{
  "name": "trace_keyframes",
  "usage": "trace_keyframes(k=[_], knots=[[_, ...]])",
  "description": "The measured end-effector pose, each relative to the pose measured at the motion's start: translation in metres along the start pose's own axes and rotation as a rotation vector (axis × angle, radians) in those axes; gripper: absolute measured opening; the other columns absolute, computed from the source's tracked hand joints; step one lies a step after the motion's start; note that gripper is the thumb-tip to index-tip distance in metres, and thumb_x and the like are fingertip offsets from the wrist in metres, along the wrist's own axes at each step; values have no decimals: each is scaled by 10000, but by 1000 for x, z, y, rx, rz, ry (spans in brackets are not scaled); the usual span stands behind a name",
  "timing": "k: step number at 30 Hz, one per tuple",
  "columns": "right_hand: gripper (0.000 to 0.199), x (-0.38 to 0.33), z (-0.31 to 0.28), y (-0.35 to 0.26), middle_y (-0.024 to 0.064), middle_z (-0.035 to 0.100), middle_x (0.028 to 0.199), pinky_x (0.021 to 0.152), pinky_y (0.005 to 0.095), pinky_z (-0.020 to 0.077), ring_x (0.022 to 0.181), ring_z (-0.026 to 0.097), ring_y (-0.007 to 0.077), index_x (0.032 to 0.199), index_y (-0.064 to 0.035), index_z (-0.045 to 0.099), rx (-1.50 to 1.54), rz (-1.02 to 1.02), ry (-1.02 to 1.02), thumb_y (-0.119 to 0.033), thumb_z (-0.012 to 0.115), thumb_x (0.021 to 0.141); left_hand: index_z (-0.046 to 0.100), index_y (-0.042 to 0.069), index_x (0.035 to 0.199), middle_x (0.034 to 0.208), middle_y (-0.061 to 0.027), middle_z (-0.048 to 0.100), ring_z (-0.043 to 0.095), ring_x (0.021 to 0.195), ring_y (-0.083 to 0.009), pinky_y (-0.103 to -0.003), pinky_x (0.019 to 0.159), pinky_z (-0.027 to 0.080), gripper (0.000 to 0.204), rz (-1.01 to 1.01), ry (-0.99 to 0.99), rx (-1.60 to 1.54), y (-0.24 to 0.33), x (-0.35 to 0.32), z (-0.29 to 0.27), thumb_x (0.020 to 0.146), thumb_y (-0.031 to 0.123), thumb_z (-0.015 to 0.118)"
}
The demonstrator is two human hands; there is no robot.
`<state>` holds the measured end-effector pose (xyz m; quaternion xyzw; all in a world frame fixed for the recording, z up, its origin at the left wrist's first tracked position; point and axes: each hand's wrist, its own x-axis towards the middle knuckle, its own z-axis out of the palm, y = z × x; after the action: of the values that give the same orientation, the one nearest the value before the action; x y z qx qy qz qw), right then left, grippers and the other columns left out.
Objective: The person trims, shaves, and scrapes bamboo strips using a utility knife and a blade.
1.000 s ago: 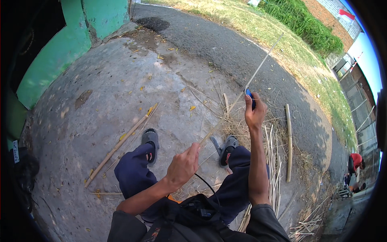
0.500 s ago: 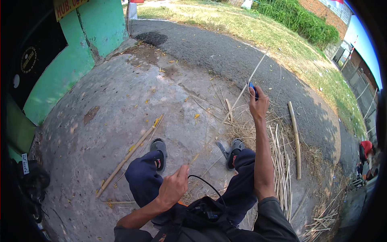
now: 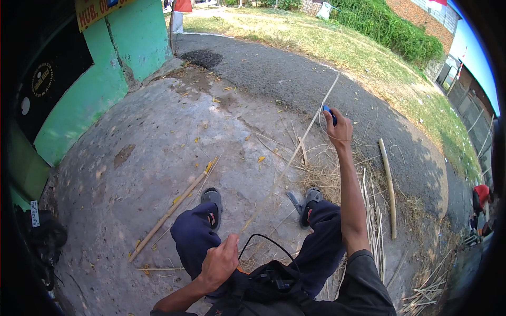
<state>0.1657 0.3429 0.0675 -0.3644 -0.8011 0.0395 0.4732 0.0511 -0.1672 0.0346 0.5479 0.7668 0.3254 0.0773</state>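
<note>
A long, thin pale bamboo strip (image 3: 287, 167) runs slantwise from between my knees to the far right. Its near end is pinched in the closed fingers of my left hand (image 3: 219, 262). Well out ahead, with the arm stretched, my right hand (image 3: 340, 129) is closed around a small blue-handled tool (image 3: 330, 115). That tool meets the strip or lies right beside it; its blade cannot be made out. A thin curled shaving hangs by the right hand.
Split bamboo strips (image 3: 373, 226) and tangled shavings lie right of my right foot. A thick bamboo pole (image 3: 387, 187) rests beyond them. Another bamboo stick (image 3: 171, 213) lies at left on the concrete. A dark flat blade-like piece (image 3: 293, 201) is beside my right sandal (image 3: 311, 203).
My left hand has drawn back slightly to the left, bringing the strip with it. My right hand stays far out with the blue tool. The whole view has shifted a little.
</note>
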Motion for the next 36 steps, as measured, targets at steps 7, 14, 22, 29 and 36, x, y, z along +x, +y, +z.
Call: trace_keyframes(k=[7,14,22,29,36], knots=[[491,43,6,53,191,688,769,677,459,503,735,689,381,1093,-97,753,-4,198,62,-552,577,1036,547,38,1075,864,-207,711,702,755,-439,-513,599,581,91,-33,-22,-70,-6,-30,-3,1008,49,608],[663,99,-79,222,210,719,924,801,463,497,889,676,363,1036,-23,759,-168,455,-5,-629,491,1032,557,36,1038,811,-207,694,713,760,-437,-521,619,550,19,-166,-80,-131,-37,-78,-18,1028,48,568],[596,31,-79,199,-24,514,709,444,272,277,475,378,62,1142,-46,748,8,883,-955,-611,612,1011,578,31,970,614,36,417,360,495,-37,-266,469,280,223,-386,123,-436,-59,-30,-36,1126,134,456],[640,-33,-44,20,52,688,1028,451,198,252,508,304,2,1420,11,584,1221,782,-546,-525,586,1070,585,26,988,661,76,415,299,521,13,-215,475,226,257,-302,40,-969,-36,81,-8,1144,177,446],[464,-77,-32,-90,131,737,1147,467,188,278,520,351,-9,1385,11,600,1385,607,-478,-327,656,1072,633,28,1037,660,36,468,406,589,-44,-278,539,328,187,-134,-90,-742,-18,143,71,1095,179,539]])
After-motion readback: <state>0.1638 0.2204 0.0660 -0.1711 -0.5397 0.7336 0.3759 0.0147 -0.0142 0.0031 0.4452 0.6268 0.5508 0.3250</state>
